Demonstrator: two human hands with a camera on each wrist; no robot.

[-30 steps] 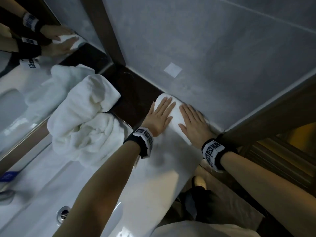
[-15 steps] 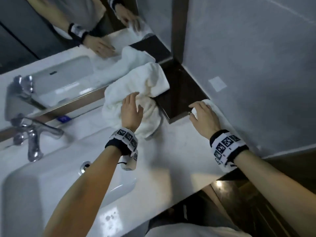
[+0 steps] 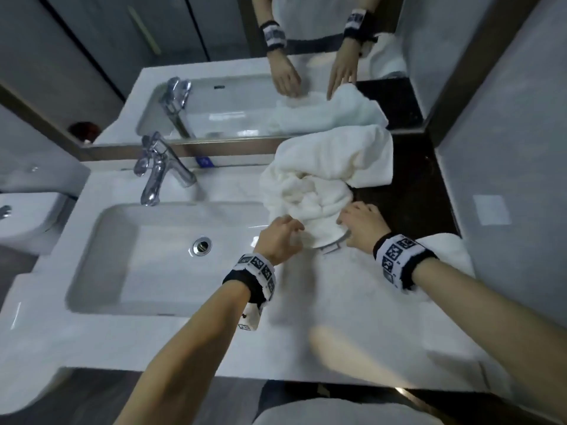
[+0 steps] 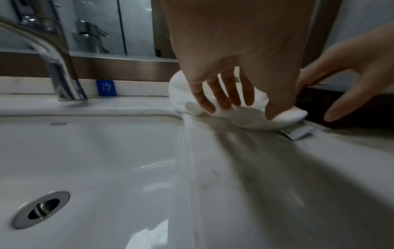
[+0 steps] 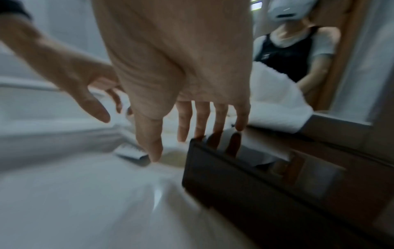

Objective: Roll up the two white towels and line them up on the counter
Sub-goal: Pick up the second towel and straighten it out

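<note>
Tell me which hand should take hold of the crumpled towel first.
Left, probably. The left hand already has fingertips on the crumpled towel near its front edge, while the right hand spreads open beside it, at the dark tray.

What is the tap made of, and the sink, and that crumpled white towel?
The tap looks like shiny chromed metal: it is silver and mirrors the room. The sink looks like glazed white ceramic, smooth and glossy with bright light streaks, though that is a guess. The crumpled towel looks like soft terry cotton: fuzzy, matte, folding in loose lumps.
</note>
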